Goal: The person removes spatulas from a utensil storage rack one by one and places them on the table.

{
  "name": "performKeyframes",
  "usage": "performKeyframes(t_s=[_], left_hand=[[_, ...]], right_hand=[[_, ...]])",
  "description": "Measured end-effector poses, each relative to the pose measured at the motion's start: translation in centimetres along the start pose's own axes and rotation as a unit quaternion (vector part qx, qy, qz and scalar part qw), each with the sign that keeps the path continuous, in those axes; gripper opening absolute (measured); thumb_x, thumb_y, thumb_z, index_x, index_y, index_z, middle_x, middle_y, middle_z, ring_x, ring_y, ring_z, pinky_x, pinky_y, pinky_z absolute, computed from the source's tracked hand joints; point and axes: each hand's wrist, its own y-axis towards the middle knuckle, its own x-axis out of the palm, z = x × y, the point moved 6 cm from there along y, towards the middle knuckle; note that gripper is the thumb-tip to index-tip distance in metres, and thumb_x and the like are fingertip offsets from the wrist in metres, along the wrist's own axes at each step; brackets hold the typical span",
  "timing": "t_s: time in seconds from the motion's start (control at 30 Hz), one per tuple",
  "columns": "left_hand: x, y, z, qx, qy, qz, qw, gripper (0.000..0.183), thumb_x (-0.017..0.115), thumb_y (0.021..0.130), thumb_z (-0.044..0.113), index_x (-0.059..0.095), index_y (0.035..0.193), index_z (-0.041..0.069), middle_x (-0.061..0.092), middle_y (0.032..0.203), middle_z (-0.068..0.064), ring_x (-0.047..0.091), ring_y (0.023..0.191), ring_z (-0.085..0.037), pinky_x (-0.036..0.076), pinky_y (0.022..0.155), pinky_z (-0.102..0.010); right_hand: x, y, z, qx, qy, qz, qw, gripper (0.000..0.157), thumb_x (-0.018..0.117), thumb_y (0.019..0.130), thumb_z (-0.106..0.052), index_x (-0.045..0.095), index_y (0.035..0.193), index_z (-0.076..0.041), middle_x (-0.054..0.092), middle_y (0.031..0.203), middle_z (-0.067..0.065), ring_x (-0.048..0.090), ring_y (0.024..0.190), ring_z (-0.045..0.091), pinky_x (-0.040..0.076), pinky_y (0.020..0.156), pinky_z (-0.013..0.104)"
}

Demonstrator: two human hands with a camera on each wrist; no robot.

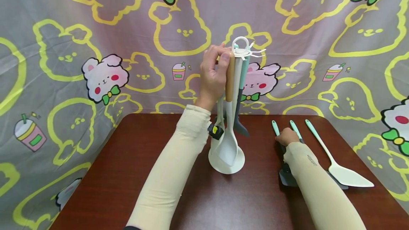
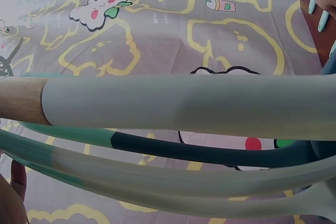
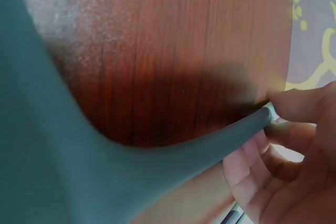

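The person's left hand (image 1: 214, 68) has its fingers around the top of a wooden-handled spoon (image 1: 230, 81), hanging on a white utensil stand (image 1: 238, 168) midway between the side edges of the desk (image 1: 127, 187). Toward its far right corner, the right hand (image 1: 287, 137) pinches a dark turner (image 3: 173, 161) by its handle. A white turner (image 1: 346, 176) lies along the right edge.
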Motion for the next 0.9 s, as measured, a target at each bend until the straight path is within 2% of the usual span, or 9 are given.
performKeyframes(t_s=[0.13, 0.33, 0.4, 0.5, 0.6, 0.67, 0.73, 0.8, 0.9], left_hand=[[-0.1, 0.1, 0.0, 0.007, -0.006, 0.006, 0.9999, 0.021, 0.049, 0.095, 0.013, 0.059, 0.087, -0.004, 0.062, 0.089, -0.021, 0.060, 0.101, -0.035, 0.039, 0.115, -0.027], [-0.2, 0.5, 0.0, 0.005, -0.003, 0.011, 0.9999, 0.021, 0.049, 0.095, 0.012, 0.059, 0.087, -0.004, 0.063, 0.090, -0.022, 0.060, 0.101, -0.036, 0.040, 0.115, -0.029], [-0.2, 0.6, 0.0, 0.007, -0.001, 0.012, 0.9999, 0.021, 0.049, 0.095, 0.012, 0.059, 0.087, -0.004, 0.063, 0.090, -0.022, 0.060, 0.101, -0.036, 0.041, 0.114, -0.032], [-0.3, 0.7, 0.2, 0.013, -0.001, 0.012, 0.9999, 0.022, 0.048, 0.096, 0.013, 0.059, 0.087, -0.004, 0.064, 0.090, -0.021, 0.060, 0.101, -0.035, 0.042, 0.114, -0.036], [-0.3, 0.8, 0.2, 0.013, -0.001, 0.010, 0.9999, 0.023, 0.047, 0.096, 0.014, 0.059, 0.087, -0.004, 0.063, 0.090, -0.020, 0.060, 0.101, -0.034, 0.043, 0.113, -0.038], [-0.3, 0.6, 0.1, 0.012, 0.001, 0.010, 0.9999, 0.024, 0.047, 0.096, 0.015, 0.060, 0.087, -0.003, 0.064, 0.089, -0.020, 0.060, 0.100, -0.034, 0.043, 0.113, -0.037], [-0.2, 0.4, 0.1, 0.012, 0.003, 0.010, 0.9999, 0.025, 0.047, 0.096, 0.016, 0.061, 0.087, -0.003, 0.064, 0.089, -0.019, 0.060, 0.099, -0.033, 0.043, 0.112, -0.035], [-0.2, 0.2, 0.0, 0.013, 0.005, 0.011, 0.9998, 0.025, 0.047, 0.096, 0.016, 0.061, 0.087, -0.003, 0.065, 0.090, -0.019, 0.060, 0.098, -0.033, 0.043, 0.110, -0.033], [-0.2, 0.1, 0.0, 0.014, 0.002, 0.010, 0.9998, 0.024, 0.048, 0.095, 0.015, 0.061, 0.087, -0.003, 0.065, 0.091, -0.020, 0.060, 0.098, -0.034, 0.042, 0.111, -0.031]], right_hand=[[-0.2, 0.2, 0.0, -0.002, -0.001, 0.003, 1.000, 0.026, 0.056, 0.087, -0.018, 0.057, 0.069, -0.001, 0.053, 0.064, 0.010, 0.053, 0.063, 0.027, 0.042, 0.056, 0.032], [-0.5, 0.5, -0.3, -0.008, -0.018, -0.002, 1.000, 0.028, 0.055, 0.088, -0.022, 0.059, 0.077, 0.003, 0.057, 0.071, 0.014, 0.054, 0.068, 0.030, 0.045, 0.060, 0.036], [-0.7, 0.7, -0.5, -0.005, -0.030, -0.003, 1.000, 0.029, 0.054, 0.089, -0.024, 0.059, 0.078, 0.002, 0.059, 0.073, 0.015, 0.055, 0.073, 0.033, 0.047, 0.066, 0.042], [-1.3, 0.7, -1.1, -0.013, -0.042, 0.008, 0.999, 0.032, 0.051, 0.091, -0.026, 0.062, 0.080, 0.002, 0.063, 0.076, 0.019, 0.058, 0.079, 0.039, 0.046, 0.086, 0.056], [-1.9, 0.7, -1.9, -0.038, -0.037, 0.034, 0.998, 0.039, 0.047, 0.095, -0.026, 0.068, 0.098, 0.007, 0.069, 0.094, 0.027, 0.061, 0.094, 0.048, 0.033, 0.104, 0.068], [-2.0, 0.5, -2.4, -0.050, -0.022, 0.052, 0.997, 0.044, 0.046, 0.098, -0.026, 0.066, 0.114, 0.009, 0.068, 0.110, 0.030, 0.058, 0.108, 0.052, 0.025, 0.110, 0.070], [-2.2, 0.3, -2.9, -0.055, -0.002, 0.068, 0.996, 0.048, 0.044, 0.100, -0.026, 0.060, 0.125, 0.011, 0.063, 0.124, 0.031, 0.052, 0.119, 0.054, 0.024, 0.113, 0.068], [-2.4, -0.1, -3.4, -0.048, 0.034, 0.079, 0.995, 0.048, 0.043, 0.101, -0.026, 0.058, 0.129, 0.010, 0.059, 0.131, 0.032, 0.044, 0.127, 0.056, 0.023, 0.115, 0.066], [-3.1, -0.5, -4.3, -0.039, 0.092, 0.098, 0.990, 0.048, 0.043, 0.102, -0.028, 0.057, 0.132, 0.006, 0.055, 0.136, 0.031, 0.038, 0.132, 0.055, 0.029, 0.114, 0.063]])
